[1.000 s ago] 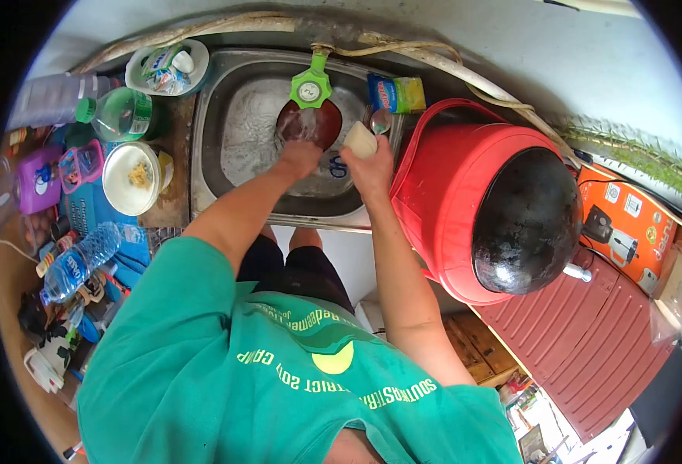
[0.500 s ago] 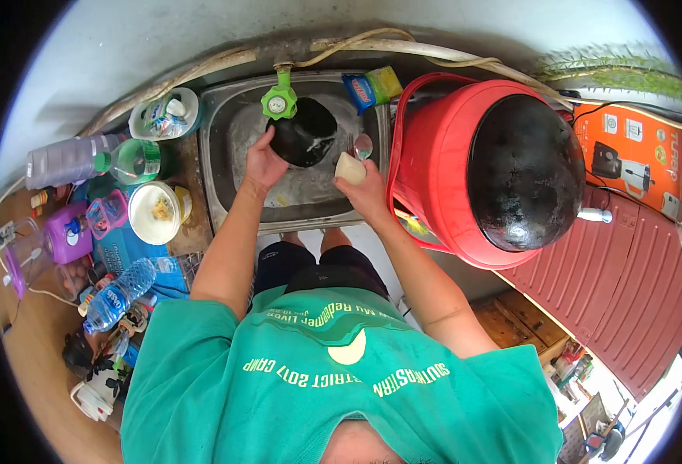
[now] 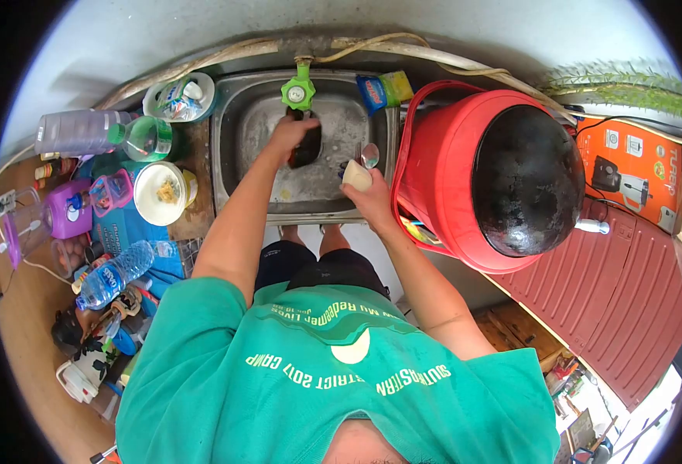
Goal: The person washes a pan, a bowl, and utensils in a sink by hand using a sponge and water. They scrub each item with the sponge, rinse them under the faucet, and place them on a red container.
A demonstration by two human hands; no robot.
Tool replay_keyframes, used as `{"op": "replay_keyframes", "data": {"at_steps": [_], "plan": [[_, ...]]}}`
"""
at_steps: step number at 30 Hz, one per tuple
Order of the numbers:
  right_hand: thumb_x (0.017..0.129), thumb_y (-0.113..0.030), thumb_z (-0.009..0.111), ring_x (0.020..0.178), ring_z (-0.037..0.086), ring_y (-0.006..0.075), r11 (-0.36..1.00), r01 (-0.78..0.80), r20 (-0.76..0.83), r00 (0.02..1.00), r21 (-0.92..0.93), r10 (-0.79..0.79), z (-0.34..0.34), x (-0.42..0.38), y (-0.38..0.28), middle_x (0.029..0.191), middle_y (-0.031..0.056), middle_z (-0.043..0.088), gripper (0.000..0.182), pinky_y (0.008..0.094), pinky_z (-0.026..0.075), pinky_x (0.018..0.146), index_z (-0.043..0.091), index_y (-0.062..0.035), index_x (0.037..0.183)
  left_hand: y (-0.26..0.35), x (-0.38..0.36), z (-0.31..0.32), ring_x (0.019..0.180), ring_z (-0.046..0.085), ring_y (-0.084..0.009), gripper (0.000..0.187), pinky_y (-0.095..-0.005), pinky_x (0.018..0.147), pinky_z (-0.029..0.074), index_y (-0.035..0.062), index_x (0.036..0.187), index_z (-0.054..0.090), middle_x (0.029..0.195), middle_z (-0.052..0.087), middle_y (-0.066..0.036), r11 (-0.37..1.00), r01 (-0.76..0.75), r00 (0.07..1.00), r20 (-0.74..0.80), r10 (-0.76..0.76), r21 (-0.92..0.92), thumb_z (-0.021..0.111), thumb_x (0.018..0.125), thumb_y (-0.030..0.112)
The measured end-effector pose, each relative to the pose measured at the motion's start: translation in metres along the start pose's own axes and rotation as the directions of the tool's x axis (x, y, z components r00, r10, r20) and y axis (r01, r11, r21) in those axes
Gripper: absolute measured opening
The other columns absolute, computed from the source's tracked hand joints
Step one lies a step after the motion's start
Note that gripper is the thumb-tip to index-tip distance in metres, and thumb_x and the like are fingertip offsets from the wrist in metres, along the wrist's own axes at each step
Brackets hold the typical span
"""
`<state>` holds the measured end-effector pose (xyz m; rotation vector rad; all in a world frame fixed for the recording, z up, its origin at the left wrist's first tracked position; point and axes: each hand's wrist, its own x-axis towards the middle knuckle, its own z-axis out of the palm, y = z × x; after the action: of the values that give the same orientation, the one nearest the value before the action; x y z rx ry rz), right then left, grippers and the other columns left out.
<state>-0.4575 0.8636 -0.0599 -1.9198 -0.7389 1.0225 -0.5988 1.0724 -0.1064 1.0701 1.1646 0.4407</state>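
Below the green tap (image 3: 298, 94), my left hand (image 3: 288, 138) grips a black plate (image 3: 305, 148), tilted so only a narrow part shows; the fingers are partly hidden and blurred. Over the right side of the steel sink (image 3: 240, 203), my right hand (image 3: 370, 199) is closed around several utensils. A spoon (image 3: 369, 156) and a fork (image 3: 358, 150) stick up out of it, along with a cream-coloured, rounded piece (image 3: 357, 177) whose kind I cannot make out. A small dark blue bit shows beside that piece.
A yellow-and-blue sponge packet (image 3: 385, 91) lies on the sink's back right corner. Close by on the right stands a large red bucket (image 3: 441, 170) with a black round-bottomed pot (image 3: 526, 182) on it. Bottles, a white tub (image 3: 157, 193) and a basin (image 3: 178, 98) crowd the left side.
My left hand has moved right and up toward the tap, turning the plate from broadly visible to nearly edge-on. My right hand keeps its hold. The view has shifted slightly.
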Motion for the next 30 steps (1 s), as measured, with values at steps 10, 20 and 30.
{"op": "replay_keyframes", "data": {"at_steps": [10,20,30], "plan": [[0.066,-0.030,0.078,0.089,0.067,0.0347,0.966,0.050,0.040,0.998,-0.255,-0.042,-0.020,-0.022,-0.023,0.092,0.0222,0.065,0.059,0.0423,0.052,0.078,0.051,0.0021,0.107,-0.013,-0.070,-0.006,0.099,0.066,-0.0331,0.022,-0.0526,0.099,0.042,0.0111,0.093,0.073,0.092,0.071,-0.015,-0.009,-0.533,0.844,0.533,0.056,0.846,0.059,0.076,0.014],[0.068,-0.029,0.080,0.085,0.068,0.0332,0.958,0.113,0.039,0.994,-0.264,-0.107,-0.035,-0.028,-0.032,0.088,0.0203,0.066,0.053,0.0418,0.052,0.075,0.052,-0.0008,0.104,-0.026,-0.069,-0.016,0.123,0.051,-0.0358,0.040,-0.0527,0.113,0.027,0.0207,0.115,0.071,0.129,0.061,-0.006,-0.185,-0.570,0.741,0.598,0.305,0.801,0.059,0.078,0.015],[0.074,-0.033,0.079,0.090,0.067,0.0313,0.962,0.196,0.180,0.970,-0.192,-0.162,-0.027,-0.024,-0.016,0.095,0.0200,0.066,0.054,0.0407,0.052,0.078,0.055,0.0000,0.110,-0.017,0.011,0.030,0.103,0.062,-0.0401,0.044,-0.0449,0.093,0.048,0.0026,0.104,0.069,0.108,0.066,-0.022,0.587,-0.364,0.927,0.220,0.303,0.723,0.068,0.075,0.036]]}}
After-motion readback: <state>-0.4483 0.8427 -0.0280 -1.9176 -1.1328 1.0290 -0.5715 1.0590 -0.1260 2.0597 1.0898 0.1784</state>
